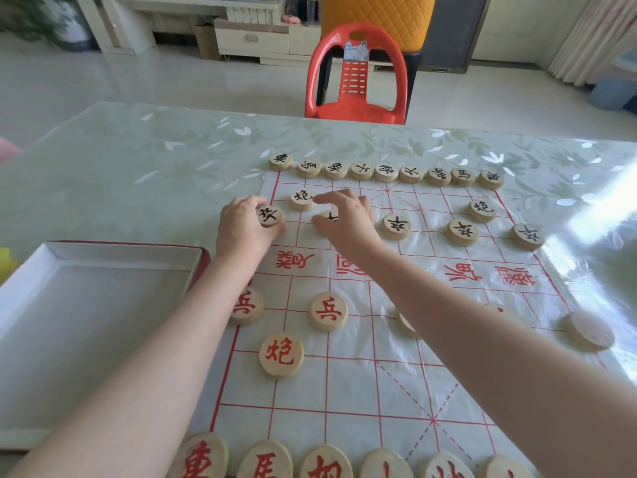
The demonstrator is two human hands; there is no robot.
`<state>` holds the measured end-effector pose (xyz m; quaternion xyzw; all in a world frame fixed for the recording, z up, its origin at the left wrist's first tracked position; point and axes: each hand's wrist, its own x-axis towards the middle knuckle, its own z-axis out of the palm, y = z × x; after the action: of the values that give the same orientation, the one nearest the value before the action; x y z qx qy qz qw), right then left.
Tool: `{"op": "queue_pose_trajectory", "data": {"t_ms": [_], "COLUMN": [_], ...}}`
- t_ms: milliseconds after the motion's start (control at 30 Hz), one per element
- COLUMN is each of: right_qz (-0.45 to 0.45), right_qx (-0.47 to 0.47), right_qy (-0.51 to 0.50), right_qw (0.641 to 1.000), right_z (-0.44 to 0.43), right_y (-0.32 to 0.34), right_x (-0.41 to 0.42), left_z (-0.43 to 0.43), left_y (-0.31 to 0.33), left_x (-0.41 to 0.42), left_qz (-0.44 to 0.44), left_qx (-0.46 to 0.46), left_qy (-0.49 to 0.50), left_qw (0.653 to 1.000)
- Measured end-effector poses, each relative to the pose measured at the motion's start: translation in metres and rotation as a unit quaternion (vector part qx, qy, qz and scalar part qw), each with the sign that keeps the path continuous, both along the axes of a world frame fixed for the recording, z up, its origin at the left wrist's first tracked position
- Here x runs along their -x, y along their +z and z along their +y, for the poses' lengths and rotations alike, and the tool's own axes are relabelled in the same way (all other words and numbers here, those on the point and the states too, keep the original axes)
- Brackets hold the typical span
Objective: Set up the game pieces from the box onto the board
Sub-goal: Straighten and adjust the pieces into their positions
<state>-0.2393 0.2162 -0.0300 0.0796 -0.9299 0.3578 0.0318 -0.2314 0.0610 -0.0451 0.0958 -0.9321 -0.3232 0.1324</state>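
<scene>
While the red row (265, 460) sits lined up along my near edge, I see no pieces in the box (120, 244) at my left (so setup is nearly done, I judge). Farther out, my left hand (241, 232) pinches a black soldier (270, 215) over the left edge line of the board (344, 391). My right hand (348, 219) curls round a second soldier (330, 217), presumably to seat each on its crossing before the black back row (386, 172).

— What sort of place is this?
— A home, the living room. Low white cabinet (255, 39) by the wall, curtains (586, 36) on the right, a red plastic chair (356, 77) at a table (138, 160) with a flowered cover, shiny floor (103, 81).
</scene>
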Motion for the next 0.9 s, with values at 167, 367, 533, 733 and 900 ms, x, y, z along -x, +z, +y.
{"op": "queue_pose_trajectory", "data": {"t_ms": [167,367,533,733,900], "right_qz": [-0.021,-0.024,0.004,0.002,-0.006], "right_qx": [-0.035,-0.082,-0.152,-0.181,-0.119], "right_qy": [-0.021,-0.025,0.022,-0.021,0.048], "right_qw": [0.999,0.996,0.988,0.983,0.992], "right_z": [-0.008,-0.027,-0.03,-0.031,-0.022], "right_y": [0.0,-0.007,-0.01,-0.012,-0.005], "right_x": [0.028,0.055,0.062,0.062,0.06], "left_z": [-0.004,-0.017,-0.025,-0.024,-0.024], "left_y": [0.006,0.012,0.008,0.001,0.003], "left_x": [0.007,0.013,0.016,0.019,0.019], "left_qz": [-0.003,-0.053,-0.066,-0.018,-0.038], "left_qx": [0.006,0.029,0.026,0.087,0.06], "left_qy": [-0.043,-0.131,-0.16,-0.078,-0.099], "left_qw": [0.999,0.99,0.984,0.993,0.993]}}
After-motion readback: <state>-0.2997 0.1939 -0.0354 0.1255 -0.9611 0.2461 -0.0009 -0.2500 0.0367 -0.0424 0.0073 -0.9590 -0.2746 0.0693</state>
